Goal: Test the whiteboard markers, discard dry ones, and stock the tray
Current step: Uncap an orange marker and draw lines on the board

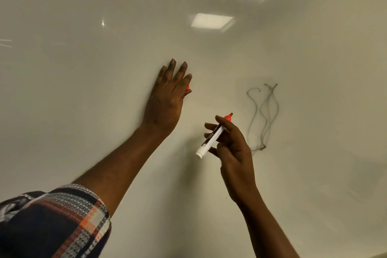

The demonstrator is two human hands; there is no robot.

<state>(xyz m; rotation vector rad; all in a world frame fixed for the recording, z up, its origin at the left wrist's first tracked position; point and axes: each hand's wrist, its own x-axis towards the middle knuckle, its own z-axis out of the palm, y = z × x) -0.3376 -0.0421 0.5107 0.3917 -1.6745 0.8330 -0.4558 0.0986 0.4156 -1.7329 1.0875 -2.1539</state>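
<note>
Although the marker (211,138) is already uncapped, no red line shows on the whiteboard (83,111), so I judge that the test of this one is not yet made. The right hand (234,153) has its grip closed on the white barrel, with fingers and thumb curled round it. The red tip points up and away, toward the board, and the blunt white end points down to the left. The tip is close to the board, but I cannot tell if it touches.

The left hand (167,98) lies higher and to the left, with straight fingers flat against the board. At its right edge a small red cap (187,88) shows, which seems to be pinched between the thumb and the side of the forefinger; most of it is hidden. A checked sleeve (62,222) covers the upper part of that arm.

To the right of the marker there is a thin dark scribble (265,115) on the board, which suggests that one dark marker at least was tried. Two ceiling lights (211,20) are mirrored in the glossy board, higher up.

As for progress, the work looks to be in the testing part. Neither the tray, nor other markers, nor a place for dry ones is in view, so how much is sorted or stocked cannot be said. What is left for this marker is to draw, judge the line, and put the cap back.
</note>
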